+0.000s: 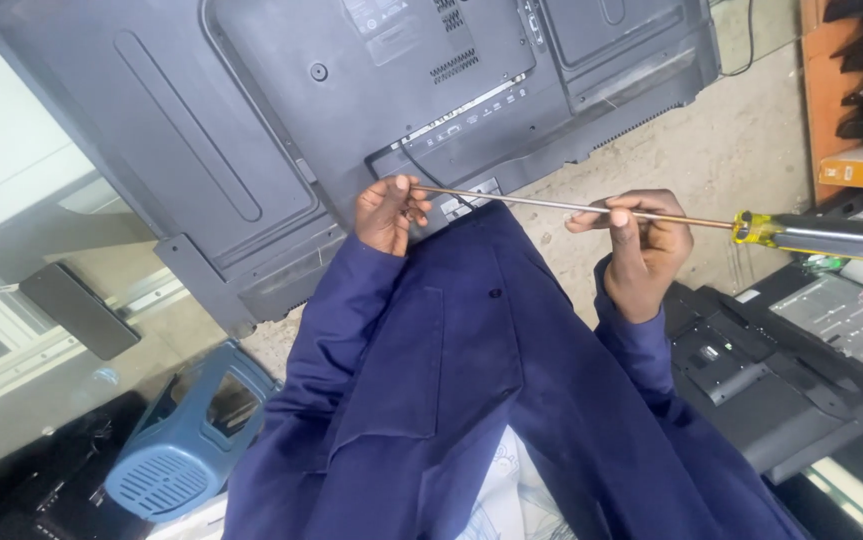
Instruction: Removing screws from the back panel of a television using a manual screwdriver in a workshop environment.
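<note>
While the camera looks straight down the person's front, the nearest thing in view is a dark blue work jacket [451, 400] filling the lower middle of the frame, with a patch of white cloth showing at its bottom edge. Both sleeves reach up and away from the body. The right hand [643, 250] is curled around the thin metal shaft of a long screwdriver [651, 214], fingers wrapped over it near the handle end; the yellow collar and dark handle stick out past the hand toward the right edge of the picture. The left hand [388, 212] pinches the far tip of the same shaft between fingertips and thumb, so the tool lies level between the two hands, held at both ends.

Just beyond the left hand, and touching or nearly touching it, stands the grey plastic back of a flat television [281, 110], tilted across the upper half of the view, with a row of sockets and vent slots near its lower edge. Below and to the left sits a blue plastic stool [191, 440] on the concrete floor [721, 140]. To the right lie dark back panels and a bare metal chassis [841, 320]. Farther off, at the top right, an orange shelf [831, 100] carries more dark parts.
</note>
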